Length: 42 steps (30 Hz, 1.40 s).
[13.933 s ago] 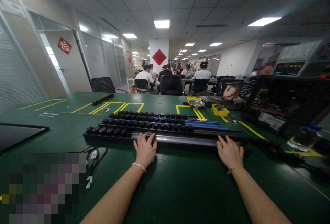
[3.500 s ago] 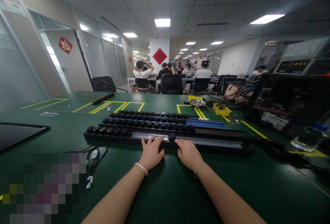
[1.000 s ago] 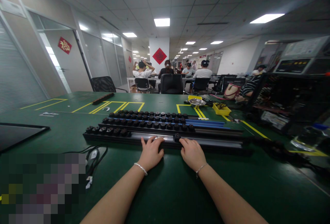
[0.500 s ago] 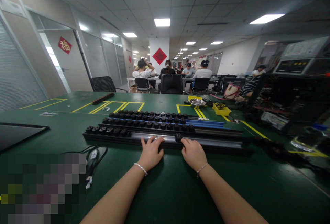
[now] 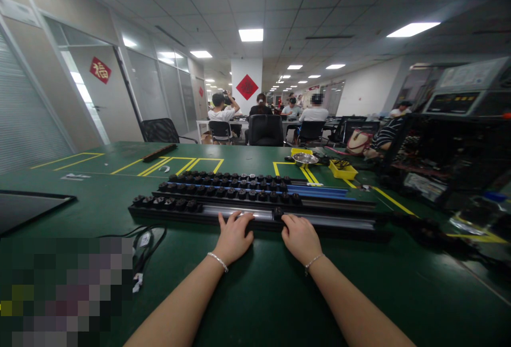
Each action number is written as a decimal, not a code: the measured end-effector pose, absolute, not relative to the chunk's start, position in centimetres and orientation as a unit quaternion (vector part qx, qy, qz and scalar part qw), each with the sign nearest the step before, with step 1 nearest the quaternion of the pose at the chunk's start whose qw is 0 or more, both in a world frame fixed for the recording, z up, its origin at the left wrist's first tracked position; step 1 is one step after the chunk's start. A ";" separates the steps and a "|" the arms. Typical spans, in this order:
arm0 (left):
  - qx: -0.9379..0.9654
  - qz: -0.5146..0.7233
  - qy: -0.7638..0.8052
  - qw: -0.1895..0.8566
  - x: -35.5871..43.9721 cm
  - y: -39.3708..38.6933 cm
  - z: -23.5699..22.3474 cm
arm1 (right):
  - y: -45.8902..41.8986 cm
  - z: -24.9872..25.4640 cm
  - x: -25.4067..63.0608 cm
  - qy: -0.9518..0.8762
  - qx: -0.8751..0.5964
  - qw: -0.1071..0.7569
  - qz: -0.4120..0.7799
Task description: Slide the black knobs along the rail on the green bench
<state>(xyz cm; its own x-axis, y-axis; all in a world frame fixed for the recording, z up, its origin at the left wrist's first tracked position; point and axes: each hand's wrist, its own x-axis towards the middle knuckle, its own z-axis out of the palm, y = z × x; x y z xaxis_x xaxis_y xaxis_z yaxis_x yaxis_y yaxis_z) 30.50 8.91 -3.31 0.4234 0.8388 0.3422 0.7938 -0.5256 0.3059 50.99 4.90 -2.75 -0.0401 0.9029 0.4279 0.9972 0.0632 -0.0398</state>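
The nearest of several black rails (image 5: 243, 224) lies crosswise on the green table, with a shiny silver channel along its top. My left hand (image 5: 235, 238) rests at its front edge, fingers spread over the channel and holding nothing. A single small black ribbed piece (image 5: 278, 213) sits alone in the channel. At its right side is my right hand (image 5: 301, 238), fingers bent over the rail edge and thumb apart; the index fingertip seems to touch the piece. A row of similar black pieces (image 5: 170, 203) fills the rail's left end.
Behind lie further rails with rows of black pieces and a blue strip (image 5: 319, 191). A metal bowl (image 5: 305, 158) and a yellow bin (image 5: 343, 168) stand at the back right. Black cables (image 5: 149, 246) lie at left, near a dark flat panel (image 5: 32, 208). People sit beyond the table.
My right hand and the lone black piece have shifted very slightly to the right. My left hand stays where it was.
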 end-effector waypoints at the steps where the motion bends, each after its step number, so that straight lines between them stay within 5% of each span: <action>1: 0.843 0.228 0.485 0.046 30.5 8.9 -3.3 | 4.9 -2.7 51.0 -0.707 -0.672 0.172 -0.136; 42: 0.843 0.247 0.474 0.054 30.4 9.1 -3.5 | 5.3 -3.3 51.5 -0.681 -0.671 0.248 -0.156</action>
<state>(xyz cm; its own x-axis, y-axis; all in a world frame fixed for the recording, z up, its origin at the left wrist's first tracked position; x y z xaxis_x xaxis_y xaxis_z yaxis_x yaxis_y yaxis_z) 30.38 9.09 -3.48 0.4280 0.8264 0.3660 0.7727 -0.5446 0.3261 51.51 5.25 -3.30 0.0229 0.8364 0.5477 0.9913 0.0520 -0.1208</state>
